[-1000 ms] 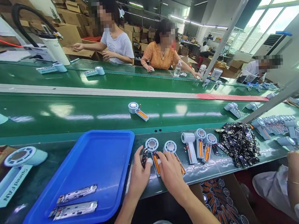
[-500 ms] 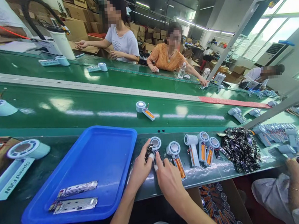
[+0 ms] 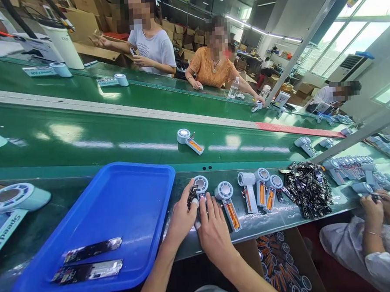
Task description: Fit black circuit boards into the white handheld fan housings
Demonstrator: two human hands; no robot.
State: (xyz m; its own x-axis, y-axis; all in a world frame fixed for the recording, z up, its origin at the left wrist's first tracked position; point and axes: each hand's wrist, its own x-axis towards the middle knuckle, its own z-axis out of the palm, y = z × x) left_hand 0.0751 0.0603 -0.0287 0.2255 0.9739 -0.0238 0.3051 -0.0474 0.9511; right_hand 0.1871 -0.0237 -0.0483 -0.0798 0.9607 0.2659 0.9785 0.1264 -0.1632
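Green surface (image 3: pixel 70 200) at the near edge of a conveyor line, carrying a blue tray (image 3: pixel 120 211) to the left and a row of open handheld fan bodies (image 3: pixel 259 190) to the right. Between them lies the fan body (image 3: pixel 201 183) being worked on: round pale head pointing away from the person, handle running back toward the person, its long axis roughly parallel to its neighbours. Both hands meet over the handle, directly in front of the body. Left hand (image 3: pixel 181 218), its grip pinching a small dark circuit board (image 3: pixel 192 195) beside the head; right hand (image 3: pixel 214 232), fingers spread flat and pressing on the handle. The right hand covers most of the handle.
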